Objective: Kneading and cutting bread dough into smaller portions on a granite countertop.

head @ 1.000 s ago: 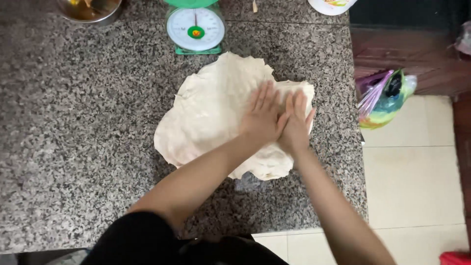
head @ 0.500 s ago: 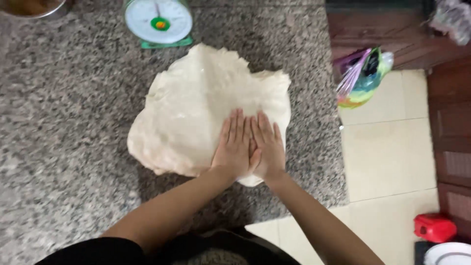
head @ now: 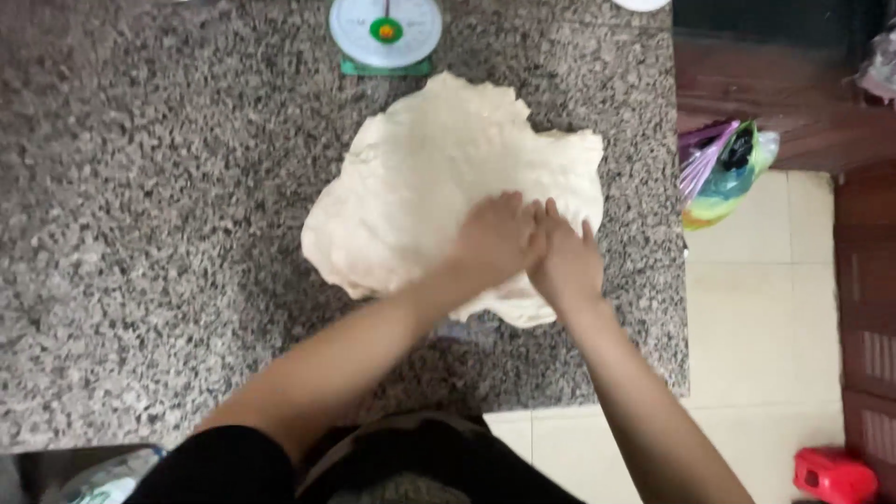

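A large flattened mass of pale dough [head: 439,177] lies on the speckled granite counter [head: 159,233]. My left hand [head: 493,238] and my right hand [head: 563,261] rest side by side on the dough's near right part, thumbs touching. Both press down with the fingers curled into the dough surface. The dough's near edge bulges out below my wrists.
A white dial kitchen scale [head: 385,28] on a green base stands at the counter's far edge, just beyond the dough. To the right of the counter hang colourful plastic bags [head: 721,173] over a tiled floor. A red object [head: 833,474] sits on the floor at lower right.
My hands went from flat with fingers spread to curled and pressing into the dough. The view has shifted, so the dough and scale sit further right.
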